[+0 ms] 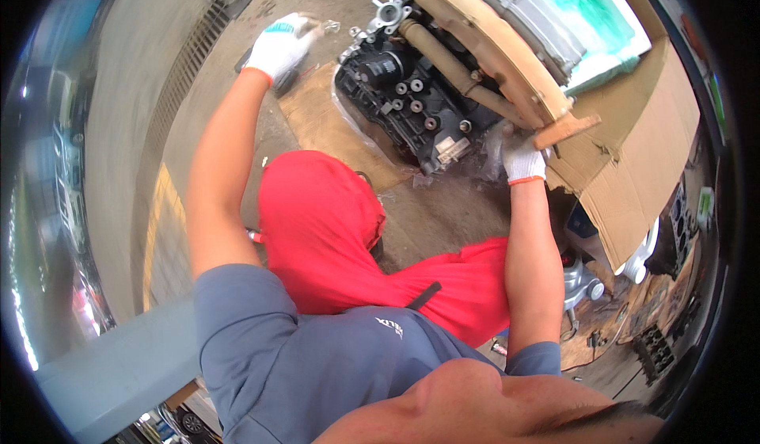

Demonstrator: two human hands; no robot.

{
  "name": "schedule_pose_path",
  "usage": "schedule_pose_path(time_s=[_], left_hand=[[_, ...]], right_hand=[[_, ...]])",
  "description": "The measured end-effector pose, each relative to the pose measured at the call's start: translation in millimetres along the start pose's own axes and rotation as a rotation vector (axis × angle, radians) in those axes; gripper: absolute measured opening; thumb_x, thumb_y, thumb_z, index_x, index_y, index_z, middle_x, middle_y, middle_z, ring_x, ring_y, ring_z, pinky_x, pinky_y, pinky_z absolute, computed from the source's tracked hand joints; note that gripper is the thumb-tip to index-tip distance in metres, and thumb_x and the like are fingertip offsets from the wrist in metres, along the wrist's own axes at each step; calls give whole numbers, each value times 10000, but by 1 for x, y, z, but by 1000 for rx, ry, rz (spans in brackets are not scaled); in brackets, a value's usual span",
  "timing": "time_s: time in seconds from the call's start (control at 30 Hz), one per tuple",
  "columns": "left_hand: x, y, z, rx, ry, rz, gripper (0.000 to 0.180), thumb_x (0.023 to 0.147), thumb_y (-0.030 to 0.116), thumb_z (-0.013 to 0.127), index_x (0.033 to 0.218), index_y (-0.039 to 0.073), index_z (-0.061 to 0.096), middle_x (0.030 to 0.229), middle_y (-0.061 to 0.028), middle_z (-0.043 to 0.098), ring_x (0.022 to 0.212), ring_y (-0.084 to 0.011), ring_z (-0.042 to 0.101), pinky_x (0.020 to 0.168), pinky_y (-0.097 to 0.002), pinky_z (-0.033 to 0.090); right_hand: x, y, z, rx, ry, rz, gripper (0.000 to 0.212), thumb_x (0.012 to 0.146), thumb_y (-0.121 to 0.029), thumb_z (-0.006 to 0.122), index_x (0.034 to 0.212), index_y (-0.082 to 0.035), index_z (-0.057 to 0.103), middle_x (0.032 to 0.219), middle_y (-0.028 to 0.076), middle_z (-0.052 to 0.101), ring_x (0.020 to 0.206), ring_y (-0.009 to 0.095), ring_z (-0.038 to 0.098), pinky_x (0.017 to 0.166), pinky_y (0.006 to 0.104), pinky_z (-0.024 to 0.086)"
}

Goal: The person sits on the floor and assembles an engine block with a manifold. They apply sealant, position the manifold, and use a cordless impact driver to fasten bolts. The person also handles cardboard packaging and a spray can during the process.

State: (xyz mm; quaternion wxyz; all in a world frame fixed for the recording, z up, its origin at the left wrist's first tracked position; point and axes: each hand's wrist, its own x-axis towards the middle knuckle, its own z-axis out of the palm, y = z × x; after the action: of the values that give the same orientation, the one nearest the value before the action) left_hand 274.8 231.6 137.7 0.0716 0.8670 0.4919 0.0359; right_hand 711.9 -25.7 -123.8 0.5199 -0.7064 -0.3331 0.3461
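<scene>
A black engine [412, 95] with a round black filter and several bolt bosses rests low on the floor in front of me. A long tan metal cover [483, 36] runs along its upper right side, ending in a rusty brown flange [566, 131]. My right hand [522, 159], in a white knit glove with an orange cuff, reaches in just under that flange, beside crumpled clear plastic wrap [492, 152]; its fingers are hidden. My left hand [281, 46], gloved alike, is stretched out left of the engine above a dark object [289, 80]. Its fingertips are blurred.
Brown cardboard [332, 127] lies by the engine. An open cardboard box flap [633, 159] and a teal-and-white packed item [594, 16] stand at the right. Containers with white caps [633, 270] and metal parts [655, 349] sit lower right. A floor grate [194, 48] runs at left.
</scene>
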Motion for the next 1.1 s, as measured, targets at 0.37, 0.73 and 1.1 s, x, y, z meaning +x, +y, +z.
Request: schedule_pose_path(time_s=[0.37, 0.73, 1.1], left_hand=[[-314, -43, 151, -570, -14, -703, 592, 1047, 322, 700, 1519, -16, 582, 1526, -207, 632, 1414, -310, 614, 1188, -397, 473], [-122, 28, 148, -878, 84, -296, 530, 1065, 346, 689, 1447, -20, 649, 1456, -200, 678, 1368, -293, 642, 1168, -386, 477], [-127, -176, 219, -263, 350, -538, 407, 1014, 173, 602, 1396, 69, 698, 1392, -177, 710, 1314, -368, 644, 1150, -456, 488]], right_hand=[[-19, -67, 1, 1125, 227, 445, 297, 1058, -396, 653, 1183, -129, 686, 1099, 30, 733, 898, 165, 700, 657, 278, 581], [-14, -72, -1, 1164, 254, 499, 291, 1058, -414, 635, 1164, -146, 674, 1085, 17, 722, 903, 146, 691, 646, 272, 554], [-11, -56, -16, 1031, 242, 404, 277, 1078, -362, 566, 1152, -120, 679, 939, 57, 710, 732, 166, 605, 655, 324, 522]])
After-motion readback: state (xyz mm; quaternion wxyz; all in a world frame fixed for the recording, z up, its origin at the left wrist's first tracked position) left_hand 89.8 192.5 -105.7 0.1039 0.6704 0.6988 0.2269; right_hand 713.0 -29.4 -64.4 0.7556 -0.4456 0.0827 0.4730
